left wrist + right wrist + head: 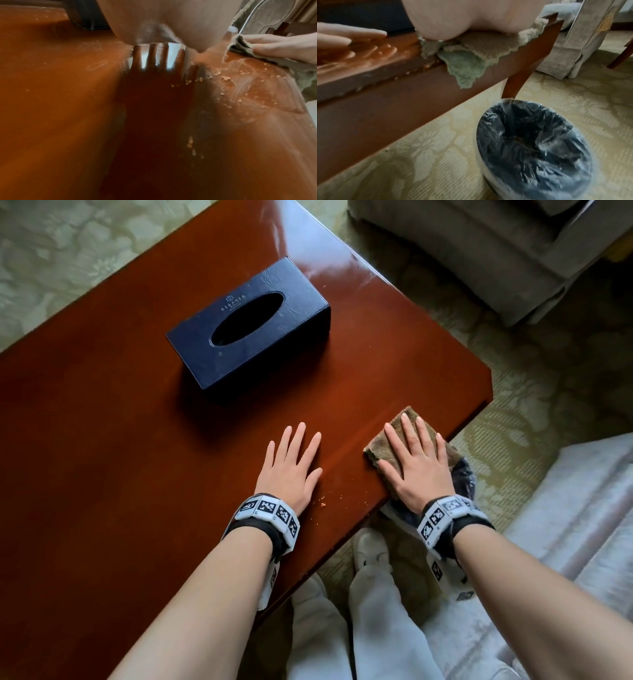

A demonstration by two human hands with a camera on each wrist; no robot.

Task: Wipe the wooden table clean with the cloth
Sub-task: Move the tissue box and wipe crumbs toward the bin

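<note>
The right hand (416, 463) lies flat on the brown cloth (406, 422), with its fingers straight and a little spread, and pushes it down on the wooden table (120, 422) right at the near edge, close to the corner. A bit of the cloth hangs over that edge. The left hand (291, 467) lies flat on the bare wood just beside it, fingers straight and spread, and holds nothing. Small crumbs (226, 78) sit on the wood between the two hands and along the edge. A bin with a plastic bag (534, 146) stands on the floor right under the cloth. I think this is the wiping step, and the cloth is at the end of a push toward the edge. The next move should be to bring the cloth back over the crumbs and sweep them off the edge, aiming well so they fall in the bin. A dark tissue box (250, 323) stands farther back on the table, well apart from the hands.
</note>
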